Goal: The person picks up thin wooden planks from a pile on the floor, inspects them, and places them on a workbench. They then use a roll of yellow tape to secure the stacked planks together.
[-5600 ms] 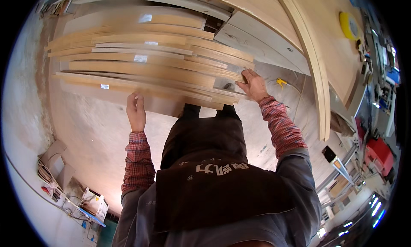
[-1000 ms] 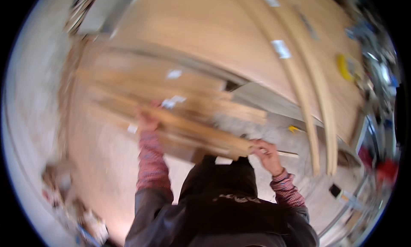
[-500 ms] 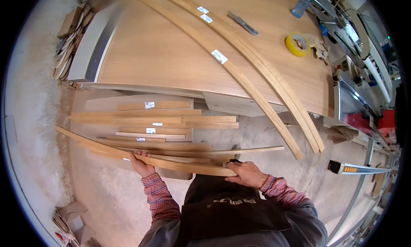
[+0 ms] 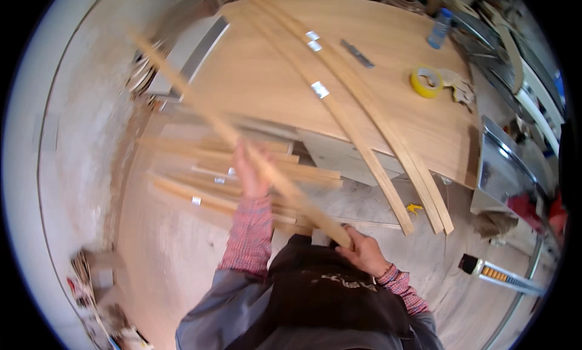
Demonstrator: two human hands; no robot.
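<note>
Wooden strip (image 4: 279, 180): held aloft on a slant, crossing the left part of the table's near edge in this view. The right hand (image 4: 365, 251) pinches its near end between thumb and fingers; the left hand (image 4: 250, 174) appears closed about mid-length, though blur hides finger spacing. The split grip presumably balances the length. Labelled strips (image 4: 348, 125) lie across the table (image 4: 242, 98), overhanging its near edge, probably being too long for its depth. The utility knife (image 4: 356, 53) and tape roll (image 4: 426, 82), nearer the right edge, seem placed within reach.
</note>
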